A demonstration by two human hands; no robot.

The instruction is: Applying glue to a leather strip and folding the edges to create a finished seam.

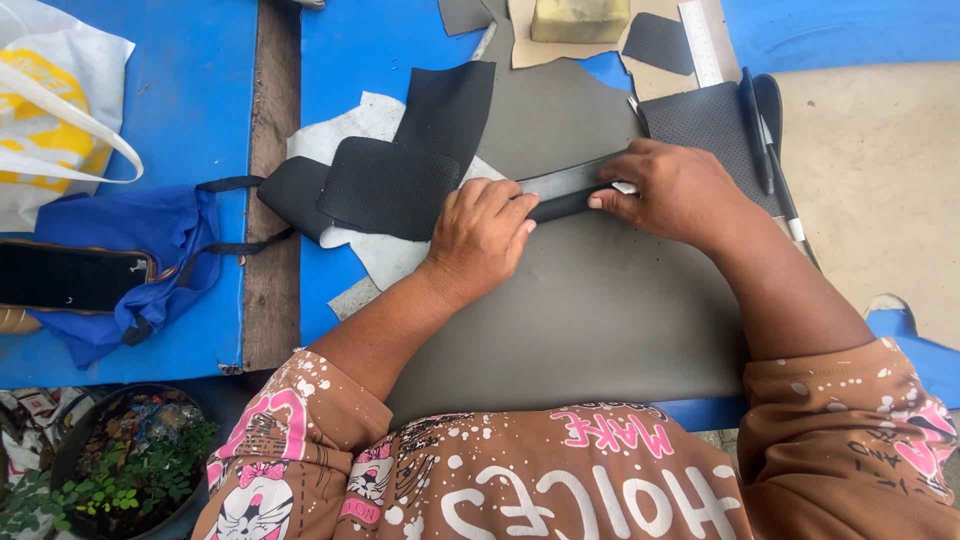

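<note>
Both hands point(480, 235) point(675, 190) — black strip point(565, 205)

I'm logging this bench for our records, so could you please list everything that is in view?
grey sheet: one, grey, table centre
black strip: one, under both hands
metal ruler: one, silver, beside the strip
perforated pieces: several, black, left and top right
pens: two, black, right
blue bag: one, left
white bag: one, far left
yellow block: one, top
potted plant: one, green, lower left
left hand: on the strip
right hand: on the strip
</note>
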